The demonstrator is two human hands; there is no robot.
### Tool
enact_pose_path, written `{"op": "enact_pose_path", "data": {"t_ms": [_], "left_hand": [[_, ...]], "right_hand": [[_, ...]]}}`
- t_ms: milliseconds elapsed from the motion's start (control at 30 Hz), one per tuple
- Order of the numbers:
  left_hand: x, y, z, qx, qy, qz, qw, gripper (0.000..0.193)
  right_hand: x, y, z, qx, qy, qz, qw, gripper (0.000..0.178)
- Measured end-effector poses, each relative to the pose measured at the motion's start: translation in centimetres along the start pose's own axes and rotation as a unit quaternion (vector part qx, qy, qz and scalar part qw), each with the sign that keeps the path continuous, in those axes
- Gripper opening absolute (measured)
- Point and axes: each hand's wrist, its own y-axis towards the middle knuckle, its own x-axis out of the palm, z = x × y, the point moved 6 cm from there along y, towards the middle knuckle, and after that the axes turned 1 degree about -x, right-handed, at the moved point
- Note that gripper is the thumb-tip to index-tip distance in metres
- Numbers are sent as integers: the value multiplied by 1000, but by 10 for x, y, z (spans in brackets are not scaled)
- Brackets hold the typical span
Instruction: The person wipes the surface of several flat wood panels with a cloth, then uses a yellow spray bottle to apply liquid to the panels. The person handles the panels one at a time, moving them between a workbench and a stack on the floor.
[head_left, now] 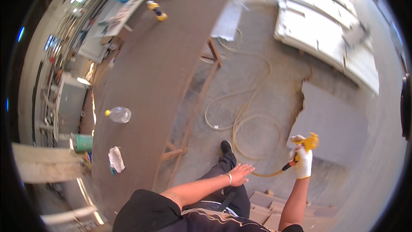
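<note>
My right hand (304, 163), in a white glove, is closed around a yellow air tool (310, 141) held out to the right. A black and red fitting (290, 165) joins its lower end to a yellow air hose (270, 175), which runs to loose coils on the floor. Exactly what kind of tool it is, I cannot make out. My left hand (241, 175) is bare, with a white band at the wrist. Its fingers stretch out flat over my leg, holding nothing.
Left of me stands a long brown-topped table (150, 73) bearing a clear bottle (119, 114), a yellow bottle (157, 11) and a crumpled white cloth (116, 160). White panels (313, 25) are stacked at the far right. A grey sheet (332, 120) lies beyond the tool. Hose coils (257, 118) cover the floor ahead.
</note>
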Motion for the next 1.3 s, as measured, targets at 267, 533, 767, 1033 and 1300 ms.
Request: {"op": "enact_pose_path", "data": {"t_ms": [267,533,767,1033,1300], "left_hand": [[-114,-167,-172,-365,-190,321,853,27],[-161,-371,-254,-616,-143,567,528,35],[-97,-355,-211,-640,-93,513,565,59],[-103,-286,-202,-537,-236,609,534,60],[-121,-241,-177,-444,-315,744,387,54]], "right_hand": [[271,2,73,169,-608,-378,677,39],[345,161,16,-91,-624,-127,765,35],[364,197,-36,132,-631,-308,699,26],[372,166,0,75,-716,-449,529,30],[348,86,19,121,-703,-578,397,38]]}}
